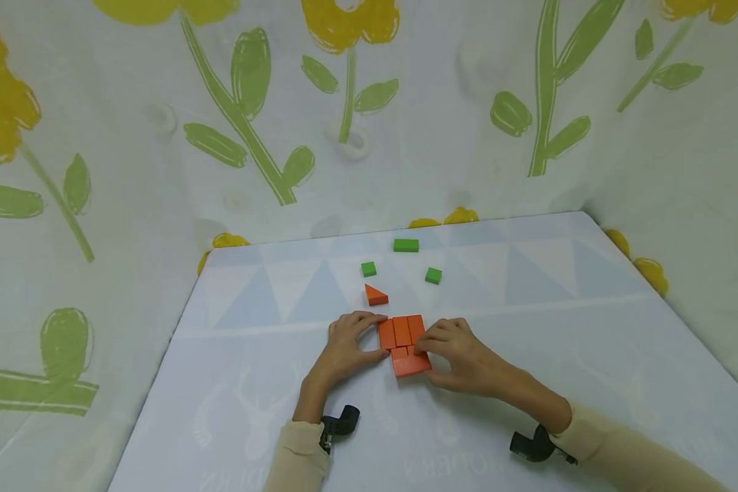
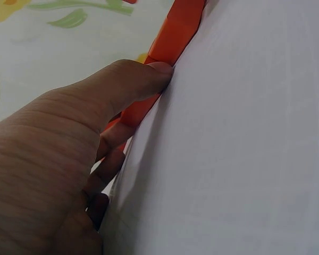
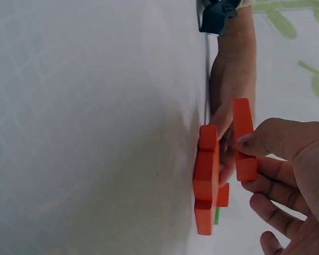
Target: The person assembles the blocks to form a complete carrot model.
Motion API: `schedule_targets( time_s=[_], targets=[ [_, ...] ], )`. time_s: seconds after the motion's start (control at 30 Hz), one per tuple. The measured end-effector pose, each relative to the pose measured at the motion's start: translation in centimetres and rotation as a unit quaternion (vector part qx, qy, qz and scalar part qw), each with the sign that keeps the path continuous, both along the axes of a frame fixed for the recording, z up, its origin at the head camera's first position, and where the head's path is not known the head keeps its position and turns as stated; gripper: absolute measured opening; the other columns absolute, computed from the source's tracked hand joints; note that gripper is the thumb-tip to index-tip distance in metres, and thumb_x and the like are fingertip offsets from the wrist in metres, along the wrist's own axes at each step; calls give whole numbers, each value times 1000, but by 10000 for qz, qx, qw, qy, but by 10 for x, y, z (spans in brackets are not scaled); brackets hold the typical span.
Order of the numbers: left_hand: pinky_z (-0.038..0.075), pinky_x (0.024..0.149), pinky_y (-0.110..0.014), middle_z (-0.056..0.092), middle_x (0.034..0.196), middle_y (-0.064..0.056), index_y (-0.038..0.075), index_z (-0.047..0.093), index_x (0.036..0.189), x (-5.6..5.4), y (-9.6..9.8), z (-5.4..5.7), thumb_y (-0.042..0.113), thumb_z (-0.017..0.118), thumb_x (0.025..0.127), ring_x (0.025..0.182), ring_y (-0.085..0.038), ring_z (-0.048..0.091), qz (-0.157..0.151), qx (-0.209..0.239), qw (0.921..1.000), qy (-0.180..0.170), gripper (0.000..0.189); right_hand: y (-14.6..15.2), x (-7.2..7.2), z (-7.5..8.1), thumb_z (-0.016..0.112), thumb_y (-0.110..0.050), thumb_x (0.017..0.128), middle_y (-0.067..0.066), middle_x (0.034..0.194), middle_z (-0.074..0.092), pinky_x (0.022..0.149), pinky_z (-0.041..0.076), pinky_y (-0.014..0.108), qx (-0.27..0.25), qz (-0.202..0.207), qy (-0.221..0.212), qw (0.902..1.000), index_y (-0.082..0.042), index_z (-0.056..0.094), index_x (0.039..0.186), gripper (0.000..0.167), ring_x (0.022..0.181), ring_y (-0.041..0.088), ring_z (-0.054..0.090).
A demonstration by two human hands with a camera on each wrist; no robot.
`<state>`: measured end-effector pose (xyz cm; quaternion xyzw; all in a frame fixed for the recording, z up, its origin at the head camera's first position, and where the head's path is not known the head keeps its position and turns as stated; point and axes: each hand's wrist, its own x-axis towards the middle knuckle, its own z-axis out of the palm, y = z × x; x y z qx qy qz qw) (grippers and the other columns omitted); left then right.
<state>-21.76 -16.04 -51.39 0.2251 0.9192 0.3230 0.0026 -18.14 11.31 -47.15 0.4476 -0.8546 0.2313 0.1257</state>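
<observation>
Orange rectangular blocks lie side by side in a compact group near the middle of the table. At the group's left end, my left hand pinches the outermost orange block between thumb and fingers; its thumb presses the near side in the left wrist view. My right hand pinches another orange block, raised off the table at the near right of the group. Its fingers partly cover the blocks there. An orange triangular block lies just beyond the group.
Two small green blocks and a longer green block lie farther back. The pale patterned table meets a flower-print curtain behind. Each wrist wears a black camera.
</observation>
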Motion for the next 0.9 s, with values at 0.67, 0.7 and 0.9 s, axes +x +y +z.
schedule_targets(
  time_s=[0.67, 0.7, 0.9],
  targets=[
    [24, 108, -48, 53, 136, 5, 29, 59, 138, -2, 1, 0, 41, 78, 85, 129, -21, 42, 59, -55, 10000, -12, 58, -1, 0, -15, 85, -21, 75, -7, 101, 65, 89, 39, 42, 175, 21, 319, 9993, -17, 71, 101, 30, 103, 14, 54],
    [25, 108, -48, 53, 136, 5, 29, 59, 139, -2, 1, 0, 41, 78, 85, 129, -21, 42, 58, -65, 10000, -7, 58, -1, 0, -16, 86, -21, 75, -7, 101, 65, 89, 39, 42, 174, 20, 330, 9993, -16, 71, 101, 30, 102, 14, 54],
    [26, 107, -49, 53, 136, 4, 29, 58, 139, -1, 1, -2, 42, 77, 85, 129, -22, 43, 25, -50, 10000, -5, 59, -2, 1, -19, 87, -23, 75, -7, 101, 64, 88, 39, 41, 216, -15, 262, 9994, -17, 71, 101, 31, 102, 14, 54]
  ],
)
